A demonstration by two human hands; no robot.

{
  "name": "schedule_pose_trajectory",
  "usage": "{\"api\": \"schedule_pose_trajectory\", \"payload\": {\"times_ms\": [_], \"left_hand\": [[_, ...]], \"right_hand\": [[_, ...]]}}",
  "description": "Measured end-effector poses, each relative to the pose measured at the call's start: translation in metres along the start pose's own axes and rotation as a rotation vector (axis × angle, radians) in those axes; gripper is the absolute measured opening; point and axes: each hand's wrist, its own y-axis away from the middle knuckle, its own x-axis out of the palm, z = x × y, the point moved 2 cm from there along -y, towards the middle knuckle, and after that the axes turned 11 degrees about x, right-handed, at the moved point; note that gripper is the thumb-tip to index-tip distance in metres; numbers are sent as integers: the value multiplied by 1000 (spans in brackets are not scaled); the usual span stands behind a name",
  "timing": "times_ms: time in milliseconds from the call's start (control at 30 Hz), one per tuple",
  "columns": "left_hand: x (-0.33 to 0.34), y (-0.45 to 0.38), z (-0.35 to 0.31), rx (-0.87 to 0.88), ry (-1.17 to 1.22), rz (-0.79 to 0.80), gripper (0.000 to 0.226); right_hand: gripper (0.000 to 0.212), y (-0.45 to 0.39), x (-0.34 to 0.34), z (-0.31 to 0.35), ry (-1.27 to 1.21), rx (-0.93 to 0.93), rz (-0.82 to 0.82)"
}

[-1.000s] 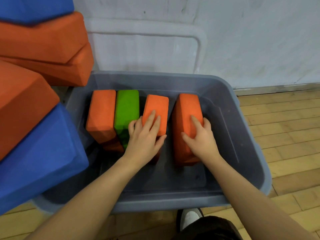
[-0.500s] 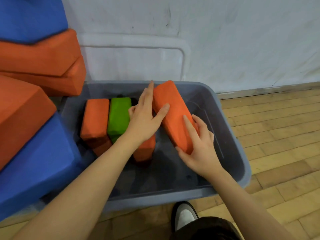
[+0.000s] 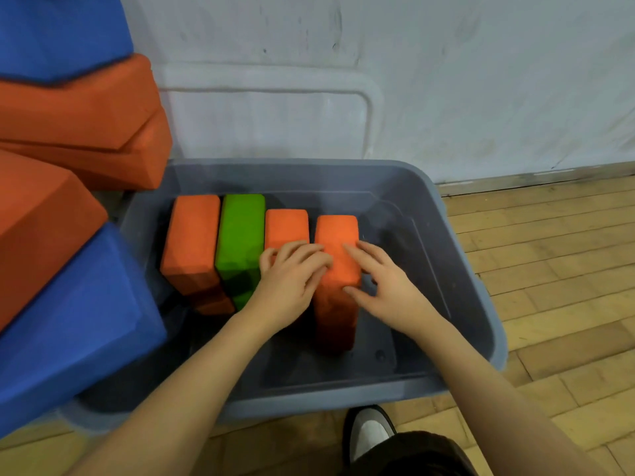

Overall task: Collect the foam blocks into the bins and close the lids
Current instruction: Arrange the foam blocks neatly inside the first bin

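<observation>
A grey bin [image 3: 481,286] stands on the wood floor against the wall. Inside it, a row of foam blocks stands on edge: an orange block [image 3: 192,242] at the left, a green block [image 3: 240,235], a second orange block [image 3: 287,225], and a third orange block [image 3: 338,231] at the right end. My left hand [image 3: 292,280] lies across the second and third orange blocks, fingertips on the third one's top. My right hand [image 3: 385,286] touches the same block's top and right side with spread fingers. The bin's right part holds nothing.
Large blue foam blocks [image 3: 75,321] and orange foam blocks [image 3: 79,121] are piled at the left, overhanging the bin's left rim. A pale lid [image 3: 268,115] leans on the wall behind the bin. Wood floor [image 3: 556,269] extends to the right. My shoe [image 3: 371,431] is below the bin.
The third orange block, held tilted above the bin between both hands, now stands upright in the row beside the second orange block. Both hands came down with it.
</observation>
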Motion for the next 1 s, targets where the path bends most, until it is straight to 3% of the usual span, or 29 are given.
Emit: {"api": "schedule_pose_trajectory", "payload": {"times_ms": [67,167,300,400,500,633,833,1000], "left_hand": [[0,10,3,-59,-12,119,49],[-3,18,5,-138,-87,274,75],[-11,16,9,-175,-166,506,86],[-20,13,16,-129,-227,579,105],[-15,12,21,-134,-362,525,114],[-7,4,27,-91,-466,361,102],[-5,-9,36,-66,-481,360,85],[0,-5,43,-25,-458,248,90]], "right_hand": [[78,4,5,-3,73,32,52],[82,6,7,4,157,106,-5],[98,-1,18,11,225,178,30],[82,-9,21,13,159,117,21],[69,-20,17,14,133,49,-46],[67,-32,21,8,65,3,-74],[105,-40,33,-7,184,140,88],[84,-51,32,5,217,55,-83]]}}
